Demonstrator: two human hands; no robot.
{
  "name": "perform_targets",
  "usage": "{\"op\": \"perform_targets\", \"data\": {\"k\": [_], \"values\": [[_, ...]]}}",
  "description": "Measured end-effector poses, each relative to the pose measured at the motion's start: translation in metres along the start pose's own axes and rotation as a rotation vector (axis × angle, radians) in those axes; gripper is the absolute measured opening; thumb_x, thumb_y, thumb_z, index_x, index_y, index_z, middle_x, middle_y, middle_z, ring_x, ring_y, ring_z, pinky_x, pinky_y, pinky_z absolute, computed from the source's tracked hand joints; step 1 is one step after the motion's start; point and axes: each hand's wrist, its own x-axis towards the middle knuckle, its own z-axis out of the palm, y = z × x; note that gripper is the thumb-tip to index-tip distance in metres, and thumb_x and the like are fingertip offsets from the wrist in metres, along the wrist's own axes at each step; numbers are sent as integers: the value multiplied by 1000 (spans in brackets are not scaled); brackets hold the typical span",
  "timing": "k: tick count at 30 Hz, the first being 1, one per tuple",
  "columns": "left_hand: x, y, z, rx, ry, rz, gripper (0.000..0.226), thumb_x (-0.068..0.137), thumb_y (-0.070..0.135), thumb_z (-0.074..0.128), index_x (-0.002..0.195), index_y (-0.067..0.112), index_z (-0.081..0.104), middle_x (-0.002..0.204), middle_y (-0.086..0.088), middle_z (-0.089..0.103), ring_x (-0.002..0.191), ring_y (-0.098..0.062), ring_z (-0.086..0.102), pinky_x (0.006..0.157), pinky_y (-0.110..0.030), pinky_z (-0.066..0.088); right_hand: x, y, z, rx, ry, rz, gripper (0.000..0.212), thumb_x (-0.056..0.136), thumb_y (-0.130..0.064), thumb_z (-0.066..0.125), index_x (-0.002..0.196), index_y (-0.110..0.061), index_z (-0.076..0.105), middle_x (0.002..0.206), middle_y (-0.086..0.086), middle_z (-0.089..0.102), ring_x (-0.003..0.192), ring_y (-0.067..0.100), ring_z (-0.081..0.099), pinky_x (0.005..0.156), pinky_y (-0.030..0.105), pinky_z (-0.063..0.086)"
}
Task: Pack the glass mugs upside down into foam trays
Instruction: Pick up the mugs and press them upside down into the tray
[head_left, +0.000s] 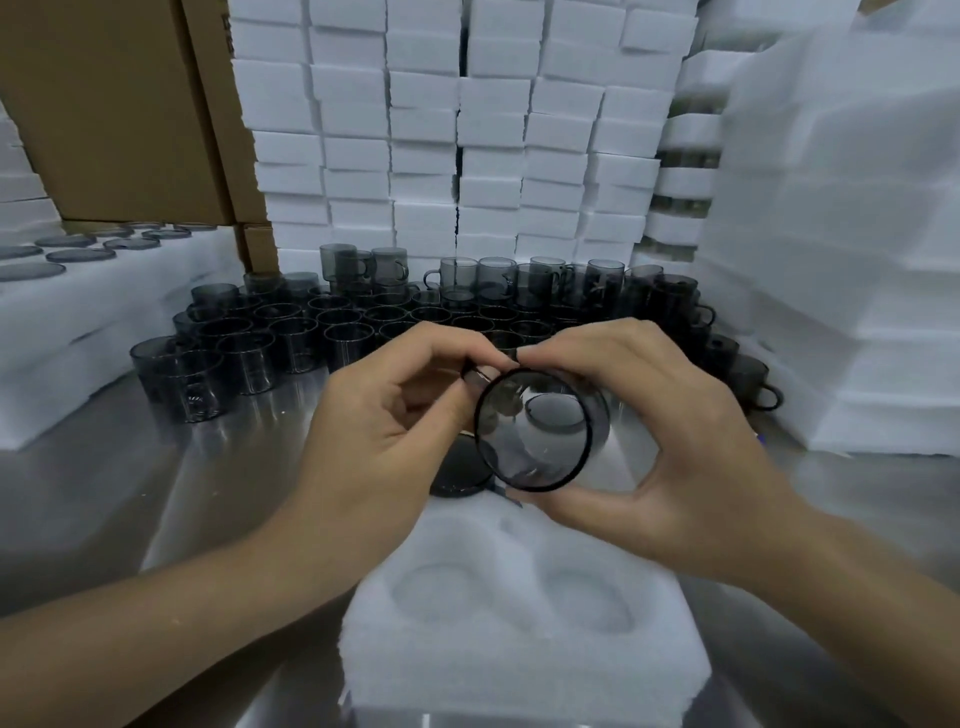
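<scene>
I hold a smoky grey glass mug (535, 434) on its side above the table, its round opening facing me. My right hand (660, 447) curls around the mug's body from the right, thumb under the rim. My left hand (384, 436) pinches the mug's handle at its upper left. A white foam tray (519, 639) with two round hollow pockets lies just below the hands. One mug (460, 473) sits upside down in the tray's far left pocket, partly hidden by my left hand.
Several grey glass mugs (332, 322) crowd the far half of the shiny metal table (208, 478). Stacks of white foam trays (467, 130) rise behind and at the right (841, 260). Cardboard boxes (114, 104) stand at the back left, above packed foam trays (78, 291).
</scene>
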Motion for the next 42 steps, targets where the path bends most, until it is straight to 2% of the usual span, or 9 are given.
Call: {"op": "perform_targets", "data": {"k": [5,13,18,21,23,27,29,32,42], "values": [[0,-1,-2,53,18,7,15,106,18,64,112,27,75,108,6,77,106,-23,75,84,-32,63,-2,5,0,-38,3,37,63,83,-37,81,140,-18,63,132,-8,63,126,14,58,106,23,43],[1,0,-2,109,12,-46,24,103,13,63,114,32,73,110,13,74,101,-13,72,78,-22,57,-2,1,0,-82,50,97,69,82,-29,91,142,-16,60,128,-8,63,120,13,58,104,21,42],[-1,1,-4,-11,-50,-107,38,104,20,66,140,31,63,120,8,72,106,-18,74,79,-27,60,1,-9,3,484,166,436,58,86,-42,79,138,-26,60,109,1,78,108,20,75,93,29,58],[-1,2,-4,-10,-105,-128,47,100,21,71,144,35,62,124,9,74,107,-19,76,80,-38,64,10,-10,1,629,204,612,48,88,-56,66,125,-26,69,97,2,82,90,16,80,77,22,58],[0,1,-3,11,-106,-127,44,99,16,69,138,35,67,122,9,77,111,-19,76,81,-42,65,15,-9,3,585,159,707,46,83,-67,61,107,-32,77,89,1,81,75,20,79,71,32,55],[0,-2,-2,23,-105,-182,40,98,15,68,128,42,74,113,11,81,104,-14,78,85,-36,64,14,-8,4,528,92,816,64,79,-86,56,88,-28,79,75,10,79,63,23,76,75,42,49],[1,-2,-2,45,-137,-200,36,101,17,66,124,42,78,108,9,82,91,-14,77,73,-33,60,13,-11,2,522,90,814,71,80,-91,53,87,-25,77,73,12,78,63,22,76,74,42,49],[1,-5,-3,33,-167,-251,30,102,23,62,125,27,80,103,7,83,91,-5,76,78,-15,52,14,-16,-1,514,55,839,77,80,-92,51,81,-19,73,67,12,76,60,24,75,72,42,49],[0,-2,-1,-49,-151,-190,21,92,30,73,113,30,71,109,-3,75,94,-26,77,80,-35,61,20,-20,-6,610,45,1011,61,92,-75,56,56,-29,73,61,15,72,47,18,61,65,38,47]]}}
